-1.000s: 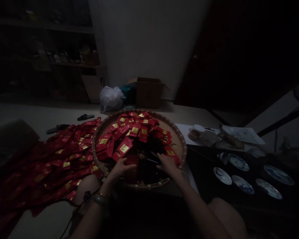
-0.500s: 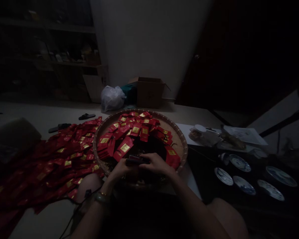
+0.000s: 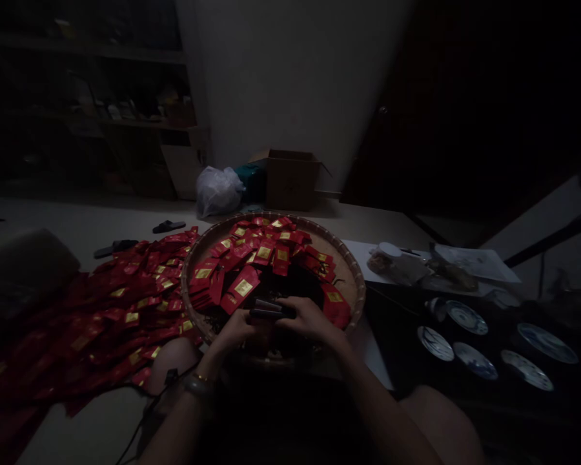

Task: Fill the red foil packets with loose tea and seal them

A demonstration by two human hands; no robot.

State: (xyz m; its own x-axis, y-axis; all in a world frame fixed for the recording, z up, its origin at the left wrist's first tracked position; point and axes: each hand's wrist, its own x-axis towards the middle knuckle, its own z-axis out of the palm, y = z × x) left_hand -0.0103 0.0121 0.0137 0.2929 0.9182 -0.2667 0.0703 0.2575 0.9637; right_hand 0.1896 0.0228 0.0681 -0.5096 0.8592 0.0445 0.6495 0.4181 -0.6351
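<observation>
Mostly red packets [image 3: 242,289] in basket [image 3: 349,268], dark tool [image 3: 272,310] between hands [image 3: 310,321].

Illumination is very dim. Door [image 3: 445,116] and shelves [image 3: 91,77] sink towards black; wall [image 3: 285,77] reads dull grey. Packets [image 3: 243,289] return faint gold highlights. Basket [image 3: 336,248] is deeply shadowed at its near side. Outer edges appear stretched and soft.
</observation>
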